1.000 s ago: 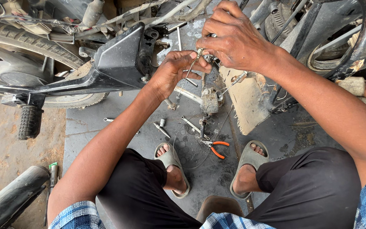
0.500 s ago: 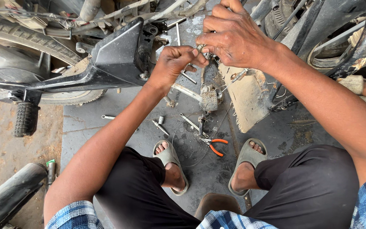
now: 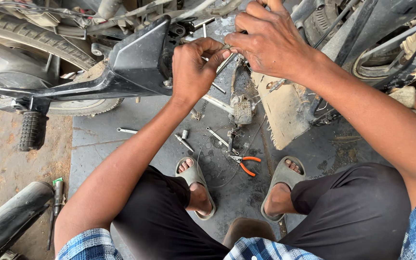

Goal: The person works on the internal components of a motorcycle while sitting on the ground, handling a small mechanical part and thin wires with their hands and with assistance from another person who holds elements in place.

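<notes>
While both hands meet up top in the head view, the left hand point(image 3: 194, 67) pinches a small metal part point(image 3: 227, 47) w/ thumb & fingers, right at the tips of the right hand point(image 3: 270, 41), which is curled shut on the same part from above. It sits btwn the two hands, beside the black side panel point(image 3: 138, 60) of the motorcycle. Orange-handled pliers point(image 3: 244, 163) lie on the floor, well apart, btwn the sandalled feet.

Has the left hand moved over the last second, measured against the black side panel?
Yes. The left hand has risen from below the black side panel's right edge to level with it, closing on the right hand at a small metal part.
</notes>
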